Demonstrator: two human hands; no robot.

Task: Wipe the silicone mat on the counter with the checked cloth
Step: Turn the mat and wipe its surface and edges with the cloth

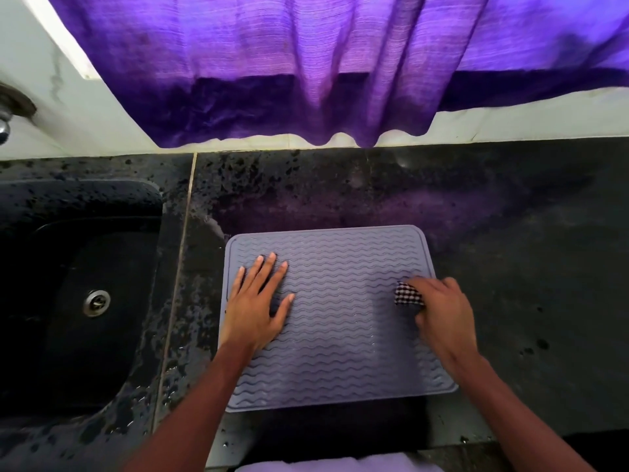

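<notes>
And there it was: the grey silicone mat (343, 311), ribbed in wavy lines, lay flat on the dark stone counter (531, 253), just right of the sink (78, 267) and square to the person. The left hand (257, 303) was down on the mat's left half, palm flat, fingers straight and spread wide, holding nothing. My read was that it served as an anchor, so the soft mat would not skate across a counter that looked wet near the sink.

Over on the other side, the right hand (444, 316) had its fingers curled round the checked cloth (408, 294), bunched into a small black-and-white wad. It pressed the cloth onto the mat close to the right edge, about midway up. Only a corner of the cloth showed past the fingers; a tight wad gives firm pressure into those ridges, I reckoned. That hand was a touch blurred, which suggested a stroke in progress, though which way I could not tell. The wiping looked under way, with the mat's middle open to cover. A purple curtain (306, 63) hung over the white wall behind.
</notes>
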